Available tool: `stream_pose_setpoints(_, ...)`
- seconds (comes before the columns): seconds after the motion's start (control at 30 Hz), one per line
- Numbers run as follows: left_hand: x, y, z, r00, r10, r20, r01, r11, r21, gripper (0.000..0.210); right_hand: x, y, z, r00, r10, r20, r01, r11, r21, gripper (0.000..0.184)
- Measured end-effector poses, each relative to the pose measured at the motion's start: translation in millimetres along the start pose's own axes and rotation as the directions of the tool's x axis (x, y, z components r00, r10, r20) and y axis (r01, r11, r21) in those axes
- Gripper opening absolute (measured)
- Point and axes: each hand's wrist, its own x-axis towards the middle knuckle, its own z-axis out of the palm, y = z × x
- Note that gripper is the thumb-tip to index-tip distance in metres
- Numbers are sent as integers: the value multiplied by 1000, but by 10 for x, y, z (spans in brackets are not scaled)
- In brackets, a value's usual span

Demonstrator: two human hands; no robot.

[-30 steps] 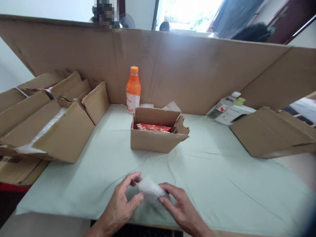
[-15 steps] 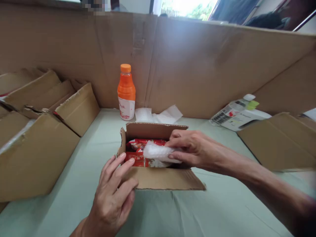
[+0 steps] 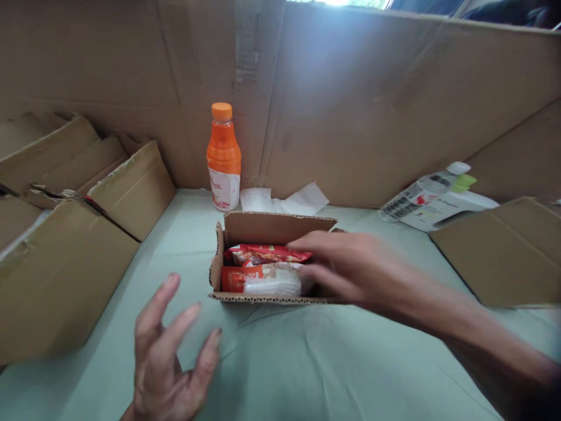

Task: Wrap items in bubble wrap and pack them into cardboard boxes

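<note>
A small open cardboard box (image 3: 280, 223) stands in the middle of the table. Inside it lie a red snack packet (image 3: 267, 254) at the back and an orange-red and white packet (image 3: 232, 279) at the front. White bubble wrap (image 3: 272, 284) rests along the front packet. My right hand (image 3: 346, 263), blurred, reaches over the box's right end with thumb and fingers apart; its fingertips are at the packets, and I see nothing gripped in it. To the left and in front of the box, my left hand (image 3: 173, 356) hangs with spread fingers, holding nothing.
Behind the box stand an orange bottle (image 3: 224, 158) and white wrap pieces (image 3: 302, 200). Larger cartons (image 3: 70, 275) fill the left side. At right, a clear bottle (image 3: 416, 193) leans on a white box (image 3: 456, 209) beside another carton (image 3: 499, 251). A tall cardboard wall (image 3: 350, 105) closes the back.
My left hand has come off the box, moving left and down. The bubble wrap has left my right hand's grip and lies in the box. The front flap no longer lies spread toward me.
</note>
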Motion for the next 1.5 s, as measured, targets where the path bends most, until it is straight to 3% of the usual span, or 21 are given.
stream_pose_setpoints(0.03,-61,-57,-11,994,-109,11,109,994,-28,65,-252,103,-60,979,105,-177,-96,994,57,30)
stream_pose_setpoints(0.07,-125,-125,-7,973,-223,58,226,972,-55,64,-506,204,-59,925,237,-296,-217,971,101,29)
stream_pose_setpoints(0.1,-190,-199,15,937,-325,126,336,939,-77,62,-740,296,10,888,337,-312,-297,939,172,28)
stream_pose_setpoints(0.17,-297,-348,121,854,-454,252,494,861,-122,63,-1057,422,336,877,463,-129,-379,830,410,35)
stream_pose_setpoints(0.23,-342,-468,296,803,-502,320,576,793,-202,71,-1104,432,793,856,517,8,-437,715,545,43)
stream_pose_setpoints(0.3,-310,-518,507,775,-520,360,625,717,-309,76,-940,343,1182,829,559,-7,-422,634,648,51)
stream_pose_setpoints(0.37,-231,-460,715,752,-534,387,659,623,-421,76,-748,244,1382,791,609,-61,-388,576,720,54)
stream_pose_setpoints(0.47,-160,-180,929,758,-500,419,652,562,-509,75,-745,220,1365,724,685,-81,-400,513,760,53)
stream_pose_setpoints(0.57,-272,158,928,777,-411,476,628,556,-545,83,-1044,284,1211,673,736,-79,-444,487,752,48)
stream_pose_setpoints(0.67,-520,310,702,741,-439,509,672,476,-567,86,-1159,249,1127,710,700,-80,-455,541,707,43)
stream_pose_setpoints(0.77,-707,178,374,709,-563,424,694,448,-564,84,-751,89,1168,816,572,-88,-348,607,714,41)
stream_pose_setpoints(0.87,-684,-132,125,693,-674,255,673,479,-564,87,76,-71,1276,917,397,-41,-223,595,772,43)
stream_pose_setpoints(0.97,-496,-450,41,686,-719,109,639,525,-563,87,955,-180,1418,970,238,-53,-84,532,842,58)
stream_pose_setpoints(1.1,-278,-727,124,688,-725,36,626,567,-536,82,1686,-360,1739,962,235,-137,23,433,901,86)
stream_pose_setpoints(1.3,-75,-950,312,668,-738,94,664,534,-523,78,1970,-647,2325,960,257,-112,17,346,938,88)
stream_pose_setpoints(1.5,240,-1200,485,660,-739,133,679,511,-527,79,2356,-623,2500,944,301,-134,7,387,922,88)
